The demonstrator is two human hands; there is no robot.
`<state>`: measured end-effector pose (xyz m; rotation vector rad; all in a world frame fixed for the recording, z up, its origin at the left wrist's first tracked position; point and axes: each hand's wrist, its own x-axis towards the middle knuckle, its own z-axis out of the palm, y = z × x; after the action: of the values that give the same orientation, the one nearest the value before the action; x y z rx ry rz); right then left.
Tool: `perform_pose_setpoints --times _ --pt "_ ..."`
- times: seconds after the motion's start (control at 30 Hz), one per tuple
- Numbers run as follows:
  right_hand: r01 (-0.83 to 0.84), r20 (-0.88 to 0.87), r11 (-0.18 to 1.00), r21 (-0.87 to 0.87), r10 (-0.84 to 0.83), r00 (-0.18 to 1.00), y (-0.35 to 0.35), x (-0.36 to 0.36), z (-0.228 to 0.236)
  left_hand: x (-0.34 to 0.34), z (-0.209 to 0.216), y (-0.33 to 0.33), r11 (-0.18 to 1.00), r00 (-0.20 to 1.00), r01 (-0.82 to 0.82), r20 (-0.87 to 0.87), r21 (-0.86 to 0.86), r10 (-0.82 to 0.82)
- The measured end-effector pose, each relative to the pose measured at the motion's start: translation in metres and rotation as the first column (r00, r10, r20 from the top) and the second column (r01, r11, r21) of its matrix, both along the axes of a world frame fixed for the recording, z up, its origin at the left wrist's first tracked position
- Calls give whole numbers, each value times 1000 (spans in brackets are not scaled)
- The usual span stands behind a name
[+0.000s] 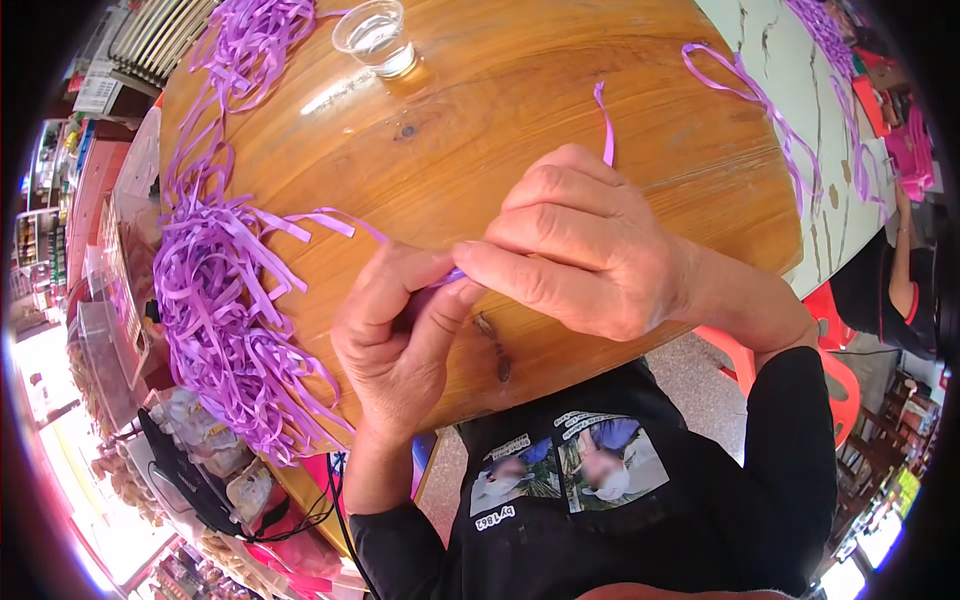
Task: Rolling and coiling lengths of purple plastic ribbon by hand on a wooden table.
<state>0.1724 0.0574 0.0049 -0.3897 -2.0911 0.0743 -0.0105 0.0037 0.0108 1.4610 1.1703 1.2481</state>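
My left hand (400, 330) and my right hand (590, 250) meet over the near part of the wooden table, fingertips pinched together. Between them is a purple ribbon (453, 277), mostly covered by my fingers. One purple end (607, 125) sticks out beyond my right hand's knuckles. Another strip (340, 220) runs from behind my left hand toward a large tangled heap of purple ribbon (215, 300) at the table's left edge. How the ribbon is folded or looped inside the fingers cannot be made out.
A clear plastic cup (378, 38) with liquid stands at the far side of the wooden table (480, 120). More purple ribbon (250, 50) lies at the far left. Loose strands (760, 100) cross onto a white marbled table (830, 190). A red stool (835, 385) and another person's arm (903, 260) are at right.
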Motion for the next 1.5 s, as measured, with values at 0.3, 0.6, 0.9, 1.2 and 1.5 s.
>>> perform_pose_setpoints --times 0.3,0.6,0.9,1.2,1.5 --pt "-32 -3 893 -449 34 999 1 52 26 -53 13 -7 973 982 -182 75 142 173" --pt "15 -314 581 -814 -462 829 11 167 -4 -150 12 -25 859 873 -488 115 154 475" --pt "-444 -675 513 -734 -483 558 30 241 -10 -213 3 -51 851 863 -500 21 162 504" --pt "-641 -754 468 -609 -592 284 41 211 -6 -208 -16 -44 933 701 -361 655 -15 282" --pt "-981 -944 163 -108 -325 51 56 207 -14 -172 -12 -5 997 285 -64 957 -35 52"
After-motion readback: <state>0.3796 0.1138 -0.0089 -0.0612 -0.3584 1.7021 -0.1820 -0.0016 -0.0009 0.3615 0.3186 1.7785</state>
